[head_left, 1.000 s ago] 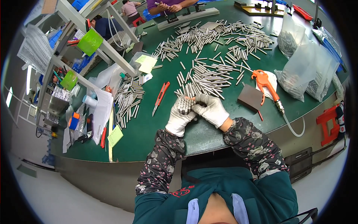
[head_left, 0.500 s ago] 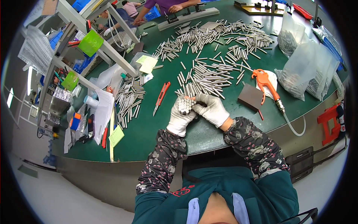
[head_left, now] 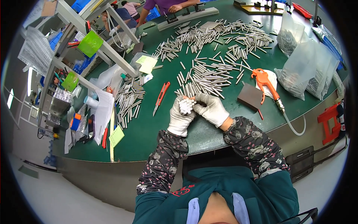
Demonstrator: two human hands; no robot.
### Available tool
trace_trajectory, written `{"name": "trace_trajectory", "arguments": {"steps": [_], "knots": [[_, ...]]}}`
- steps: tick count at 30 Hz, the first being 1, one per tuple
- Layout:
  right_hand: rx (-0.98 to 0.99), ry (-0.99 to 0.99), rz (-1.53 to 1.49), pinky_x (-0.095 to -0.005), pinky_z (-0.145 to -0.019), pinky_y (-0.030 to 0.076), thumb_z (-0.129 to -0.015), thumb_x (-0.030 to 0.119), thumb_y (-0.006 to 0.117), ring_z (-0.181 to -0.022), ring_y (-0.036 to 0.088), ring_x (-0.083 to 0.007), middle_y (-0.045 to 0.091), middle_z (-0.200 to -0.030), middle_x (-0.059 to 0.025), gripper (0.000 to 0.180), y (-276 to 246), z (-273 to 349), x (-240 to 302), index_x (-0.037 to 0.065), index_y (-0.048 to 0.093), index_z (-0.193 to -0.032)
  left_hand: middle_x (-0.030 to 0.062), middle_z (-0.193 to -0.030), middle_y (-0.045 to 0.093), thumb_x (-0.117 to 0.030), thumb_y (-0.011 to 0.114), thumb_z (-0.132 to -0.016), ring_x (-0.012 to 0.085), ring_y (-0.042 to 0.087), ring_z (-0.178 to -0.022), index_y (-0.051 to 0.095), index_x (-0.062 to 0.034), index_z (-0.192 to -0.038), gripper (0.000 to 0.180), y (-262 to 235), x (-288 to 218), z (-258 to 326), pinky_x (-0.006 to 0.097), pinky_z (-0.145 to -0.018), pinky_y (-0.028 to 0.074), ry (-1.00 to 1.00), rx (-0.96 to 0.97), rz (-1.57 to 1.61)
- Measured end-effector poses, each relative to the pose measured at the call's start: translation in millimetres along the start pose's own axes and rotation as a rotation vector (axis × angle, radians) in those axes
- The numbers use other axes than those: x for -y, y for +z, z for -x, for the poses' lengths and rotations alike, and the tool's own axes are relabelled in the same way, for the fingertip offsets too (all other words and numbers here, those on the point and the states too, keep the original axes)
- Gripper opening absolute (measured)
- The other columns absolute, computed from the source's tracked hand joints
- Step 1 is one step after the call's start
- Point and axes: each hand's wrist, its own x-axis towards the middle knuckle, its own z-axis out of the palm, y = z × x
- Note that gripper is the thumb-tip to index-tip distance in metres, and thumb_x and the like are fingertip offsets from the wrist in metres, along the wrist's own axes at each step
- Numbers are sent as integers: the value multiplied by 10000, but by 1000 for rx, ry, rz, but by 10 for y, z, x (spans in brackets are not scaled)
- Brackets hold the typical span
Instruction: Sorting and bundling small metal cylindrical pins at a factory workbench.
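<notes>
A bundle of short metal rods point(head_left: 186, 106) stands on end in my gloved left hand point(head_left: 179, 118), its bright round ends turned up toward me. The fingers of that hand wrap round the bundle. My right hand point(head_left: 213, 109), also in a white glove, is curled against the bundle's right side, thumb and fingertips touching the rods. Just beyond both hands lies a loose heap of the same metal rods point(head_left: 209, 79). A red utility knife point(head_left: 161, 98) rests on the green table to the left of my left hand.
To the right are a dark brown block point(head_left: 250, 98), an orange air gun point(head_left: 265, 84) with its hose, and plastic bags of rods point(head_left: 298, 74). More rods point(head_left: 130, 97), papers point(head_left: 102, 115) and a rack point(head_left: 119, 56) stand left. A co-worker's hand point(head_left: 175, 8) shows across the table.
The bundle tilts slightly in my hands, so its ends face me more and look brighter. My hands stay almost in place. A co-worker at the far left has shifted.
</notes>
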Motion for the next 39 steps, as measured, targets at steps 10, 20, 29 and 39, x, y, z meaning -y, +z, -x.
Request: {"name": "trace_trajectory", "arguments": {"steps": [10,20,29,39], "knots": [[5,-92,141,-235,-604,450,-777,13,604,-635,522,-85,581,-726,-50,225,-33,32,204,-8,613,-1001,32,-1008,590,70,639,-674,108,593,-901,448,-74,-1168,549,-54,-171,96,226,-756,493,-89,-66,-76],[280,-515,496,-366,-622,464,-725,116,651,-732,578,-275,556,-757,-71,128,228,-54,457,77,575,-821,31,-949,578,61,656,-695,93,577,-818,454,-51,-1167,526,-496,-384,459,220,-706,501,-216,-82,-147],[397,-615,606,-380,-587,461,-721,125,643,-706,575,-280,542,-759,-70,158,472,-61,516,84,571,-855,31,-956,581,51,681,-668,89,578,-817,436,-37,-1204,595,-662,-429,643,220,-710,504,-285,-138,-53],[544,-726,831,-378,-565,467,-744,119,581,-698,585,-272,539,-758,-80,156,539,-179,671,75,551,-890,44,-1051,566,103,625,-693,117,578,-954,394,-46,-1246,617,-689,-538,610,262,-829,497,-445,-105,173]]}}
